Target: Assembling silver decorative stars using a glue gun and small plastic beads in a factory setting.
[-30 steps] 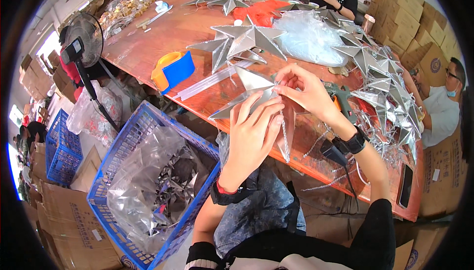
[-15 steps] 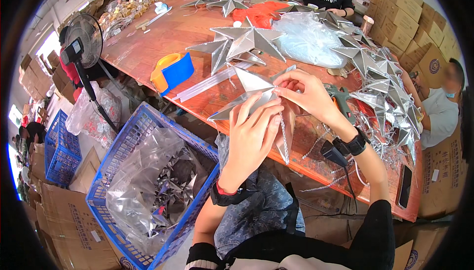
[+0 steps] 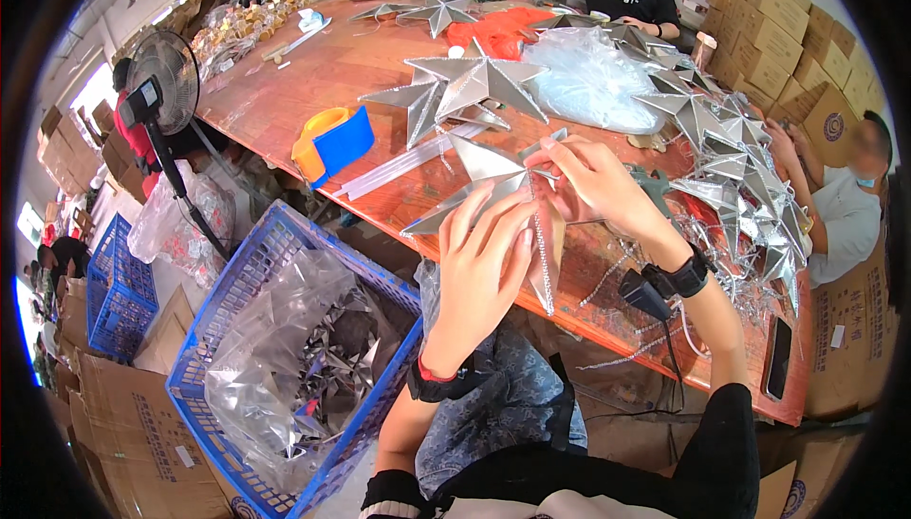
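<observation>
Above the table's near edge I hold a silver star (image 3: 492, 160) with pointed, folded arms. My left hand (image 3: 479, 277) grips it from below, fingers spread across its face. My right hand (image 3: 607, 187) is closed at its upper right arm, thumb and fingertips pinching near the edge; whether they also hold trim cannot be made out. Sparkling silver trim (image 3: 543, 268) runs along the arm that points down. Just past my right hand lies a green glue gun (image 3: 653, 185), partly hidden by that hand.
Finished silver stars (image 3: 465, 87) lie ahead, with more piled at right. Orange and blue tape rolls (image 3: 342, 144), clear strips (image 3: 403, 166), a plastic bag (image 3: 598, 83) and a phone (image 3: 777, 358) are on the table (image 3: 256, 92). A blue crate (image 3: 285, 225) stands at lower left. Co-workers sit around.
My right fingers have shifted slightly right, away from the star's middle; my left hand stays put. At the far side, a co-worker's hand has risen with a silver piece.
</observation>
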`<state>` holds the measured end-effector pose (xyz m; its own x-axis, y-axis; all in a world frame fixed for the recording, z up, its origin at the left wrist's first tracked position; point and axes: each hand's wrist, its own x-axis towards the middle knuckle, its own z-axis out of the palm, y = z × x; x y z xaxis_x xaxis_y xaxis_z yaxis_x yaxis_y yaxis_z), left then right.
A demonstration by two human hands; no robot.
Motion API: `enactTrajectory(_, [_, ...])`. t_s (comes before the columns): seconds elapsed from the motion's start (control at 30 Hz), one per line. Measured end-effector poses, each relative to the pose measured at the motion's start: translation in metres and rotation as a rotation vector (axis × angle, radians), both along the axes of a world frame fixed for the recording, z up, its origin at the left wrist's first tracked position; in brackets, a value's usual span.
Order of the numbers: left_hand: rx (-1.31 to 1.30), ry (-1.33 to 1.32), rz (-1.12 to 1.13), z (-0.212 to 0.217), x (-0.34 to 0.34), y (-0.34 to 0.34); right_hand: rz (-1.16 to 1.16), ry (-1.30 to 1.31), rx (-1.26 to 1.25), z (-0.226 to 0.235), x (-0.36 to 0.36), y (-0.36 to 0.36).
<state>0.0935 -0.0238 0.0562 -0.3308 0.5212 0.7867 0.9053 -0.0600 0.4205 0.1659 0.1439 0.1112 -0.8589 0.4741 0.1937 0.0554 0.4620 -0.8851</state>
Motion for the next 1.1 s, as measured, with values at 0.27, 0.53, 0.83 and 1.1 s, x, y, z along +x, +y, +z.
enactTrajectory(0.27, [0.058, -0.119, 0.121, -0.018, 0.009, -0.044, -0.159, 0.388, 0.595, 0.054, 0.049, -0.046])
enactTrajectory(0.53, [0.045, -0.503, -0.062, -0.065, 0.038, -0.032, 0.096, -0.021, 0.077, 0.036, 0.111, -0.056])
enactTrajectory(0.83, [0.210, -0.609, -0.114, -0.072, 0.053, 0.017, 0.273, -0.111, -0.283, 0.006, 0.122, -0.051])
enactTrajectory(1.1, [0.390, -0.775, -0.140, -0.058, 0.032, 0.016, 0.302, 0.017, -0.866, 0.005, 0.116, -0.041])
